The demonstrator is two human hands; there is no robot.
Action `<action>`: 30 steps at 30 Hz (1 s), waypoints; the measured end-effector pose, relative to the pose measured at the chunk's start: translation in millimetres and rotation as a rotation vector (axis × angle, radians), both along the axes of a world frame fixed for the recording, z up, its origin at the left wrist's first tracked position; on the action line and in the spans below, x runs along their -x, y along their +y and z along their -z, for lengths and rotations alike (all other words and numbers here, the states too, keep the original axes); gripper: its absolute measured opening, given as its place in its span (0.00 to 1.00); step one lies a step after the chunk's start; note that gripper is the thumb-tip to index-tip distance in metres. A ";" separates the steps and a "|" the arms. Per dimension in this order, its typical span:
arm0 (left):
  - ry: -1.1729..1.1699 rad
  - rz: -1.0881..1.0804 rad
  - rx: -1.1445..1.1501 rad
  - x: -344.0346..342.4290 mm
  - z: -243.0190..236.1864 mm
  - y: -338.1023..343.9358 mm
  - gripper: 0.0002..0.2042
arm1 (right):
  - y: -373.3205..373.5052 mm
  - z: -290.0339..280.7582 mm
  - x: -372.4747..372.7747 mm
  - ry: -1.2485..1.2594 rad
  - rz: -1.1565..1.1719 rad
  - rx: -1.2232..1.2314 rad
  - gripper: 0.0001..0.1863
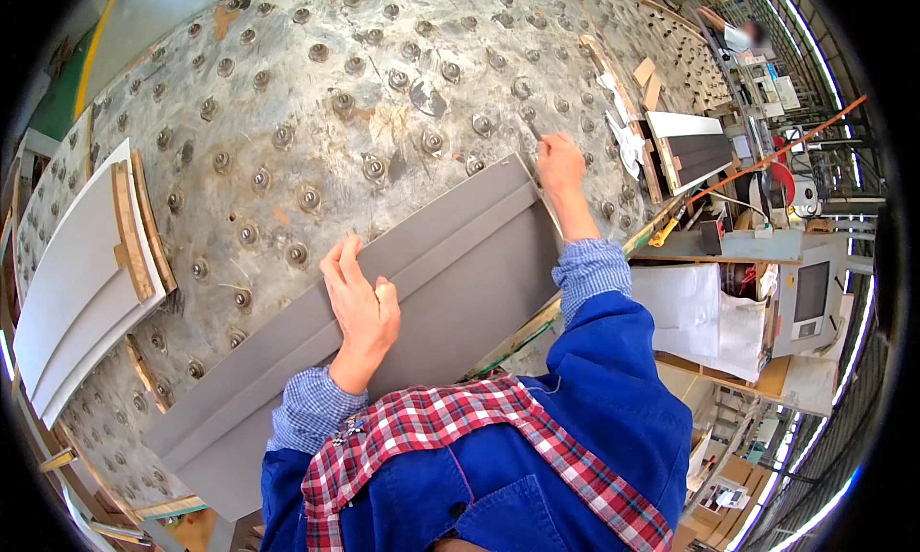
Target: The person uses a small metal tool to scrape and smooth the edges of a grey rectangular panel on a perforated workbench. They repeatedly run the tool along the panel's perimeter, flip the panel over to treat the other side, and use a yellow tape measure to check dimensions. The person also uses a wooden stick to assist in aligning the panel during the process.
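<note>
A long grey panel [441, 264] with a stepped ridge along its length lies diagonally across a worn table studded with ball rollers [316, 102]. My left hand [359, 298] rests flat on the panel's middle, fingers together near its upper edge. At the far end my right hand [559, 161] grips the corner of that same panel with its fingers curled over the edge. Blue sleeves over checked cuffs cover both forearms.
A stack of white panels with wooden strips [86, 274] lies at the table's left edge. More white and dark panels [692, 145] sit at the far right, beside a machine with a screen [810, 293]. Another person [743, 34] stands at the far top right.
</note>
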State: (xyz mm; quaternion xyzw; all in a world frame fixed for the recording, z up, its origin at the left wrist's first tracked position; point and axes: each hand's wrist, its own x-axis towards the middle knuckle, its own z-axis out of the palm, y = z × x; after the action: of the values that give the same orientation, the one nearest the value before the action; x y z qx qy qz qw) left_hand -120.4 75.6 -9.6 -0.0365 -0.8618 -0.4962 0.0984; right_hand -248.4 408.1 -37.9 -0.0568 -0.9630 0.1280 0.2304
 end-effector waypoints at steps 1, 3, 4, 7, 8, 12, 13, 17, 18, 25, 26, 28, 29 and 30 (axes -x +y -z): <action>0.011 -0.001 0.036 3.4 1.6 1.0 0.30 | -5.9 -7.8 0.2 -0.005 -0.009 0.040 0.03; -0.002 -0.008 0.079 -0.7 2.9 2.7 0.30 | -40.7 -15.4 -8.7 0.037 -0.172 0.100 0.05; -0.006 -0.007 0.085 -0.2 0.7 2.4 0.30 | -68.7 -18.0 -12.1 0.003 -0.273 0.059 0.05; -0.002 -0.004 0.052 1.5 1.5 0.6 0.30 | -124.2 -21.4 -24.3 -0.276 -0.345 0.263 0.05; -0.001 -0.007 0.034 0.9 3.0 -1.2 0.30 | -122.9 -24.9 -23.9 -0.274 -0.353 0.232 0.05; -0.020 -0.010 0.004 -0.5 6.0 -1.5 0.30 | -58.6 -22.0 -10.2 -0.156 -0.253 0.077 0.05; -0.015 -0.005 0.025 0.0 4.6 -0.2 0.29 | -33.6 -20.2 -4.3 -0.132 -0.171 0.004 0.06; -0.023 -0.004 0.146 -2.3 -1.6 1.3 0.29 | 2.1 -14.8 -3.6 -0.093 -0.032 -0.014 0.05; -0.017 -0.016 0.143 0.7 -2.3 2.8 0.29 | -11.0 -20.7 -6.5 -0.043 -0.066 0.053 0.05; -0.011 0.004 0.061 0.1 4.5 -1.9 0.29 | -120.8 -19.9 -42.0 -0.041 -0.451 0.297 0.06; -0.015 0.001 0.047 0.0 5.3 -2.5 0.29 | -117.8 -18.4 -40.5 -0.028 -0.449 0.321 0.05; -0.006 0.003 0.030 0.9 5.7 -3.4 0.29 | -94.2 -11.7 -30.0 0.012 -0.406 0.230 0.04; -0.003 0.006 0.018 0.3 5.2 -3.2 0.29 | -69.1 -7.4 -23.6 0.038 -0.360 0.112 0.04; 0.004 0.004 0.048 -0.3 4.2 -2.5 0.29 | -46.0 -5.6 -16.9 0.052 -0.265 0.123 0.04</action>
State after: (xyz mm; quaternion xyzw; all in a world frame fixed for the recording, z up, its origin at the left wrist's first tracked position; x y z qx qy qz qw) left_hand -120.1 73.0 -13.7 -0.0415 -0.8732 -0.4755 0.0984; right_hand -231.6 362.1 -32.3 0.0601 -0.9461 0.2174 0.2325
